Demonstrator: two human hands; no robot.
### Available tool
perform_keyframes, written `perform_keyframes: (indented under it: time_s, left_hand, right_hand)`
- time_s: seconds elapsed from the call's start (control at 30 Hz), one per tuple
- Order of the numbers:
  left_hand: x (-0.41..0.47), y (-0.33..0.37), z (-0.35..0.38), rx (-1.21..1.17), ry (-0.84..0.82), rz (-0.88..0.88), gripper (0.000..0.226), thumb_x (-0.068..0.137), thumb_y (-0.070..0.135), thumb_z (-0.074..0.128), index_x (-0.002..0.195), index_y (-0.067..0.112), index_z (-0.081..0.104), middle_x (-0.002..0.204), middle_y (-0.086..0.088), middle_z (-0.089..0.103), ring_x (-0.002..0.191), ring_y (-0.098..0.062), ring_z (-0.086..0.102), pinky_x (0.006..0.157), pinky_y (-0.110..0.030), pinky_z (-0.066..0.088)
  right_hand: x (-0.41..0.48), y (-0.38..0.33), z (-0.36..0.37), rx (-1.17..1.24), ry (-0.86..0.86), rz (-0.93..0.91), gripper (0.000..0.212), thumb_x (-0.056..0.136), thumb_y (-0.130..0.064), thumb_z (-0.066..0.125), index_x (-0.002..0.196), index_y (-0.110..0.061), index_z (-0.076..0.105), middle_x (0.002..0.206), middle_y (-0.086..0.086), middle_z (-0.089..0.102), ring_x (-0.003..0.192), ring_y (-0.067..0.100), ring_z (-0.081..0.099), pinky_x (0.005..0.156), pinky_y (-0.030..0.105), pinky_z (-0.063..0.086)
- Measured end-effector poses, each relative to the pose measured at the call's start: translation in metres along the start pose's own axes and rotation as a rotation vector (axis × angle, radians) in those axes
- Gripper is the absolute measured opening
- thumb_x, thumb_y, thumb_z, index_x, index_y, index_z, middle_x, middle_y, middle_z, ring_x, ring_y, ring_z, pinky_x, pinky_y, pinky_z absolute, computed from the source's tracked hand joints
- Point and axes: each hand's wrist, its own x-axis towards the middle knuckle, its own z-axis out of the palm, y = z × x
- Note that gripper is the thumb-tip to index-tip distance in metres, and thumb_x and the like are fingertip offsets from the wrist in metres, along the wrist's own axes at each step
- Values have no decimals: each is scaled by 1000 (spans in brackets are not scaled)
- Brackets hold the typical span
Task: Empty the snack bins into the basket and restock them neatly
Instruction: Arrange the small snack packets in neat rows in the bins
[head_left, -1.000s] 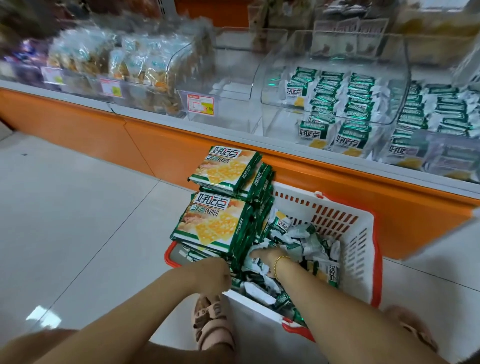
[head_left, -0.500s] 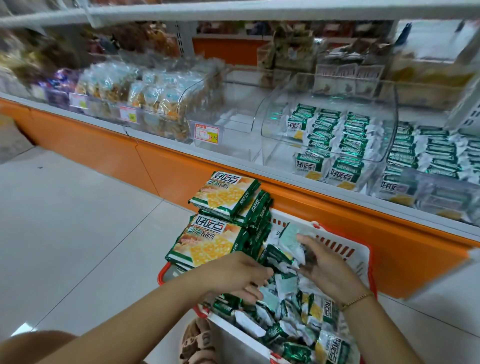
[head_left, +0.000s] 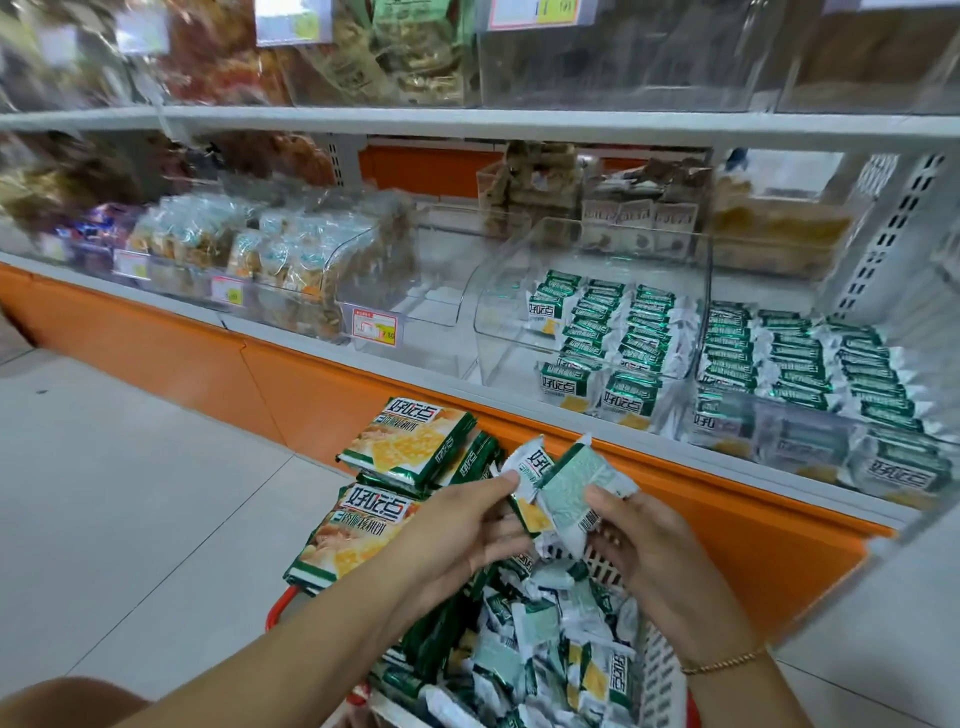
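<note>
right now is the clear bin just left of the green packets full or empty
Empty: the clear bin shows only its bare floor, nothing lies inside.

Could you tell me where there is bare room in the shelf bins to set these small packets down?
The clear bin behind the red price tag is bare. The middle bin has a free strip along its left wall, beside the packet rows. The right bin is crowded.
</note>
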Motion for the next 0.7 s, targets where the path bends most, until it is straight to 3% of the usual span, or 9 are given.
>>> perform_keyframes:
  time_s: [0.03, 0.13, 0.2, 0.27, 0.33, 0.5, 0.57, 0.63, 0.7]
  left_hand:
    - [2, 0, 0, 15, 21, -8, 25, 95, 26, 56, 101, 3, 66, 110, -28, 65, 99, -32, 63, 87, -40, 56]
    - [6, 3, -2, 39, 88, -19, 30, 95, 31, 55, 98, 5, 68, 111, -27, 65, 92, -29, 61, 79, -37, 59]
    - [7, 5, -3, 54, 106, -39, 32, 96, 32, 52, 101, 5, 68, 104, -22, 70, 86, -26, 66, 73, -34, 60]
    - [8, 6, -2, 77, 88, -93, 32, 96, 32, 53, 101, 5, 68, 95, -16, 73, 78, -22, 70, 74, -34, 60]
    - [7, 7, 1, 88, 49, -144, 32, 94, 32, 55, 102, 4, 68, 94, -16, 73, 75, -22, 71, 74, -34, 60]
    - [4, 17, 10, 2, -24, -100, 34, 95, 28, 50, 102, 0, 68, 102, -27, 69, 73, -27, 70, 72, -37, 59]
    - [6, 23, 9, -39, -29, -86, 49, 99, 36, 40, 110, -5, 63, 108, -30, 66, 79, -30, 69, 75, -38, 57]
    - [8, 28, 9, -68, -41, -80, 65, 98, 50, 33, 111, -7, 62, 110, -31, 65, 84, -32, 68, 77, -37, 56]
    - [10, 34, 11, -79, -63, -36, 65, 92, 55, 37, 109, -2, 63, 106, -27, 68, 88, -32, 70, 79, -36, 57]
  right_hand:
    - [-1, -2, -2, -53, 7, -23, 25, 73, -22, 73, 87, -4, 63, 92, 14, 73, 87, 27, 68, 84, 38, 54]
    - [-4, -14, -9, -133, 68, -98, 30, 65, -31, 76, 79, -12, 60, 64, -2, 62, 67, 17, 59, 79, 37, 47]
    - [-5, -18, -13, -160, 112, -186, 33, 65, -33, 76, 89, -15, 61, 59, -5, 54, 61, 15, 53, 74, 37, 45]
    - [-7, -20, -12, -244, 156, -321, 39, 70, -30, 78, 106, -27, 64, 69, -5, 65, 66, 15, 61, 71, 30, 52]
    - [-11, -21, -4, -364, 130, -473, 38, 76, -16, 76, 107, -35, 66, 90, -12, 73, 77, 5, 69, 68, 19, 54]
    - [-7, -13, 2, -750, -30, -635, 61, 82, 10, 64, 104, -46, 70, 126, -30, 56, 114, -7, 53, 84, 17, 51]
    - [-4, -13, 3, -785, -29, -653, 64, 84, 13, 57, 107, -46, 70, 131, -31, 51, 97, -9, 58, 67, 19, 52]
    - [-2, -15, 5, -815, -28, -676, 61, 87, 12, 53, 116, -40, 66, 135, -32, 48, 65, -2, 56, 48, 20, 41]
    - [2, -18, 7, -815, -42, -687, 62, 88, 11, 51, 121, -40, 62, 137, -33, 45, 48, 4, 43, 44, 20, 34]
